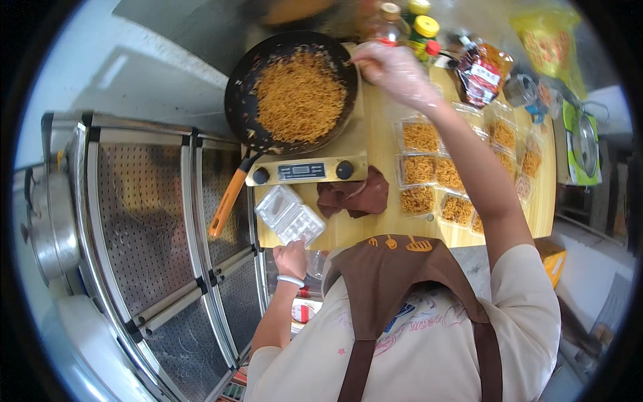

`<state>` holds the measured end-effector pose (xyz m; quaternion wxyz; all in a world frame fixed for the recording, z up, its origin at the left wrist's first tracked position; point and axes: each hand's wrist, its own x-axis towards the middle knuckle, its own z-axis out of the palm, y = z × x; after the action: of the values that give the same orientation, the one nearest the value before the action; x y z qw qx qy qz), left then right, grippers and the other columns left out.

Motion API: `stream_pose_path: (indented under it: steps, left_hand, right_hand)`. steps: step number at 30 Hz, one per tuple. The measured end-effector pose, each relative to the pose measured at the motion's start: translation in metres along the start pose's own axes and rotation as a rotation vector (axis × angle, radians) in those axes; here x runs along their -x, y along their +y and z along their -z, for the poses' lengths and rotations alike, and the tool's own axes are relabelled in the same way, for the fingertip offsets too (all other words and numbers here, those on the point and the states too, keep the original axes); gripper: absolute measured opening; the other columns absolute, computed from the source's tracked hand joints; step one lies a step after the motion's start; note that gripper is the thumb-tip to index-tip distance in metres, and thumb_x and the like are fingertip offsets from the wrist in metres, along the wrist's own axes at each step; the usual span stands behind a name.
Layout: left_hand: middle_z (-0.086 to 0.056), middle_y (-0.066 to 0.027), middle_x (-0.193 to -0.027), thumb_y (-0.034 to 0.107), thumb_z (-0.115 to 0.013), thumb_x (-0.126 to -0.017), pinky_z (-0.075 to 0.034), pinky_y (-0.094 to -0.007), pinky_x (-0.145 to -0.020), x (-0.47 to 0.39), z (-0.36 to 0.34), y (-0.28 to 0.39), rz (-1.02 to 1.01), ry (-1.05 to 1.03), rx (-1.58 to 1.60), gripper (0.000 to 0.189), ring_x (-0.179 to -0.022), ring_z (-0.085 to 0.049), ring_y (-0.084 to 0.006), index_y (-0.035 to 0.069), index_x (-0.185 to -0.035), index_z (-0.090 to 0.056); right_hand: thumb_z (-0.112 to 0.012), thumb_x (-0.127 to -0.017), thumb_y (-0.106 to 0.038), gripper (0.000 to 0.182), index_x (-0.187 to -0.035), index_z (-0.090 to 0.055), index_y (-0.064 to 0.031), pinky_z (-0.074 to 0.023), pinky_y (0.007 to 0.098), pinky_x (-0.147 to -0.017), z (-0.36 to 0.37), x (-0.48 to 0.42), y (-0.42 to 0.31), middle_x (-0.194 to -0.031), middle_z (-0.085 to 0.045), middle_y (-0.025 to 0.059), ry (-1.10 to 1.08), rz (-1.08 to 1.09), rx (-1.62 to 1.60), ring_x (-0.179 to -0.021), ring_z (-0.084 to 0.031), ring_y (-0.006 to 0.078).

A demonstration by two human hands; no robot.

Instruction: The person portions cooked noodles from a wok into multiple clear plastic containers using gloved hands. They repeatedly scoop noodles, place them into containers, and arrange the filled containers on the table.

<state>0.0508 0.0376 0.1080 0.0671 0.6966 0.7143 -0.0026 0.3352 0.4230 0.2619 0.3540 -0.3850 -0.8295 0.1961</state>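
My left hand (291, 260), bare with a white band at the wrist, grips the near edge of an opened clear plastic clamshell box (290, 213), which looks empty. My right hand (389, 68), in a clear plastic glove, is at the right rim of a black wok (241, 108); its fingers are bent and blurred, and whether they pinch anything does not show. Fried noodle-like strands (301, 95) fill the middle of the wok, which stands on an electric cooktop (314, 170). Clear boxes filled with similar strands (419, 168) stand in rows under and beside my right forearm.
A brown cloth (354, 193) lies by the cooktop. The wok's orange handle (228, 203) juts toward a metal rack (145, 211) at the left. Bottles (424, 30), a sauce pouch (482, 75) and a glass jar (520, 89) stand at the back of the wooden table (384, 105).
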Motion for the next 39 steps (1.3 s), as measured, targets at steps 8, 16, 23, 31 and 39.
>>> stream_pose_path:
  steps: [8, 16, 23, 31, 39]
  left_hand:
    - [-0.065, -0.0034, -0.089, 0.033, -0.078, -0.077, -0.041, -0.0433, -0.089, -0.008, 0.033, -0.014, 0.158, 0.153, 0.293, 0.022, -0.094, -0.062, -0.0270, 0.014, -0.086, -0.072]
    - [-0.052, -0.0152, -0.131, 0.041, -0.069, -0.092, -0.051, -0.0376, -0.088, 0.005, 0.019, -0.027, 0.544, -0.242, 1.333, 0.068, -0.104, -0.062, -0.0258, 0.010, -0.142, -0.036]
    - [-0.052, -0.0128, -0.124, -0.006, -0.060, -0.090, -0.058, -0.0309, -0.076, -0.017, 0.001, -0.002, 1.000, 0.232, 1.647, 0.065, -0.092, -0.066, -0.0228, 0.009, -0.145, -0.029]
    - [-0.050, -0.0081, -0.112, -0.008, -0.049, -0.094, -0.063, -0.0355, -0.075, -0.083, 0.152, 0.029, 0.457, 0.331, 1.844, 0.077, -0.096, -0.065, -0.0232, 0.023, -0.152, -0.009]
    - [-0.036, -0.0140, -0.133, -0.015, -0.045, -0.090, -0.059, -0.0465, -0.085, -0.242, 0.141, 0.016, 0.602, 0.469, 1.770, 0.070, -0.113, -0.053, -0.0288, 0.019, -0.148, -0.023]
  right_hand:
    - [-0.059, -0.084, -0.015, 0.059, -0.142, -0.046, -0.0167, -0.0506, 0.0474, -0.097, -0.173, -0.042, -0.032, -0.126, -0.058, 0.0234, -0.799, -0.181, 0.416, -0.115, -0.058, 0.0450]
    - [-0.047, -0.084, 0.007, 0.036, -0.114, -0.062, -0.0070, -0.0591, 0.0414, -0.048, -0.166, -0.054, -0.031, -0.096, -0.065, 0.0236, -0.602, -0.102, 0.038, -0.072, -0.071, 0.0366]
    - [-0.063, -0.086, -0.002, 0.025, -0.110, -0.066, -0.0093, -0.0548, 0.0354, -0.079, -0.062, -0.140, -0.086, -0.093, -0.070, 0.0134, -0.339, -0.020, -0.164, -0.082, -0.067, 0.0221]
    - [-0.052, -0.094, 0.004, 0.027, -0.116, -0.061, -0.0086, -0.0483, 0.0279, -0.091, 0.014, -0.160, -0.210, -0.107, -0.065, 0.0025, -0.220, -0.181, -0.195, -0.101, -0.060, 0.0148]
    - [-0.061, -0.093, -0.008, 0.015, -0.108, -0.064, -0.0080, -0.0502, 0.0311, -0.078, -0.006, -0.164, -0.200, -0.096, -0.065, 0.0059, -0.137, -0.066, -0.054, -0.086, -0.059, 0.0139]
